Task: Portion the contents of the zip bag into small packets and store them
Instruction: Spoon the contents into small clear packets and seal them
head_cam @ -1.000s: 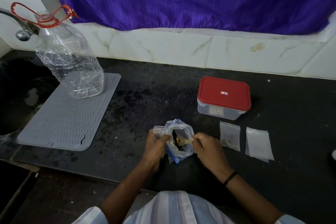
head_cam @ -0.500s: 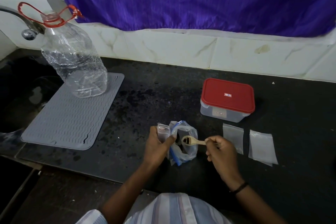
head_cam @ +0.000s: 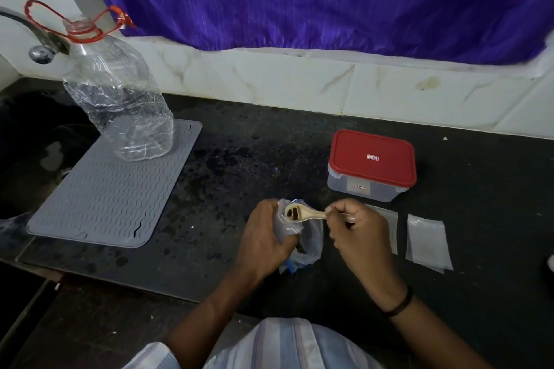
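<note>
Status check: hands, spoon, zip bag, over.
Left hand holds zip bag. Right hand pinches loaded spoon above it. Nothing blocks the packets.

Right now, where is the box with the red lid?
In the head view, the box stands on the dark counter right of centre, near the back wall, just beyond the right hand and the two small packets.

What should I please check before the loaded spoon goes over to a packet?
1. Spoon loaded with dark pieces: ok.
2. Right hand grips the handle: ok.
3. Left hand holds the zip bag steady: ok.
4. Near packet open to receive: cannot tell, hand partly hides it.
5. Far packet lies flat within reach: ok.
6. Box open for storing: not ok, red lid on.
</note>
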